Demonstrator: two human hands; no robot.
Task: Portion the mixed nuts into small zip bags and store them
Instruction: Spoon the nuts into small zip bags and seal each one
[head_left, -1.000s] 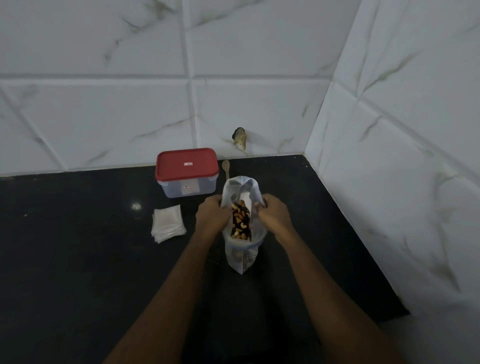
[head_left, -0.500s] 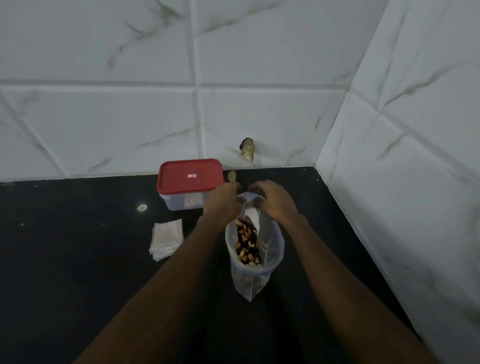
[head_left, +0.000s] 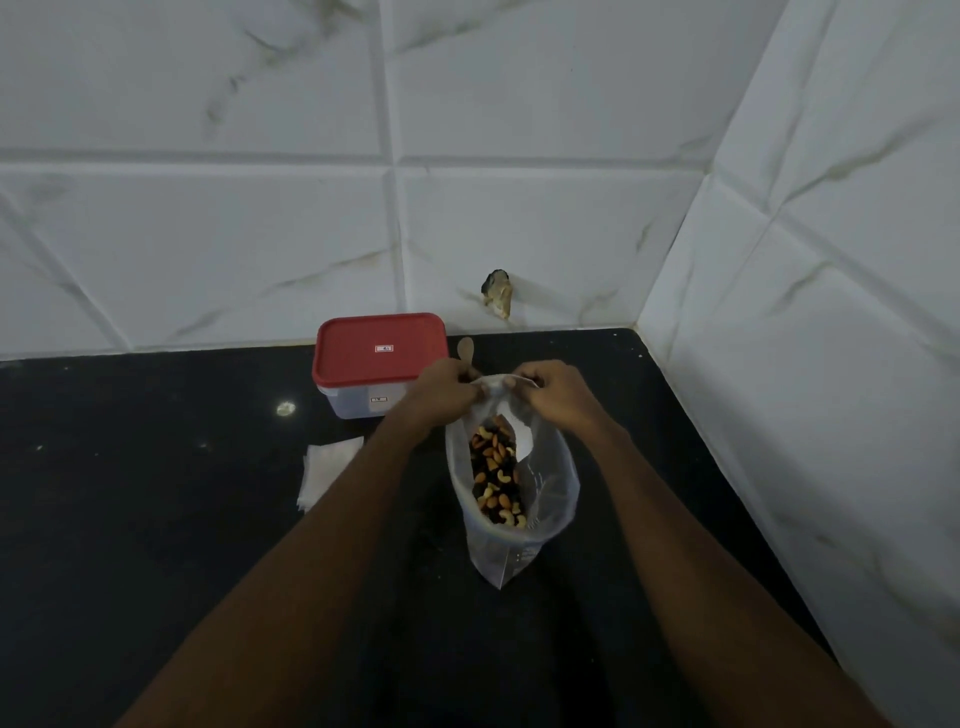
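A large clear plastic bag (head_left: 545, 499) stands on the black counter (head_left: 156, 519), its mouth open toward me and mixed nuts (head_left: 496, 480) showing inside. My left hand (head_left: 441, 392) pinches the far rim of the bag on the left. My right hand (head_left: 553, 392) pinches the same rim on the right, and the two hands nearly meet there. A stack of small white zip bags (head_left: 324, 470) lies flat to the left, partly under my left forearm. A wooden spoon (head_left: 466, 349) pokes out behind my left hand.
A clear container with a red lid (head_left: 382, 351) stands shut at the back against the tiled wall. A second tiled wall (head_left: 805, 364) closes the counter on the right. A small chipped spot (head_left: 497, 293) marks the back wall.
Both hands have moved from the bag's sides to its far rim and drawn together there. The bag's mouth now tips more toward me, showing more nuts.
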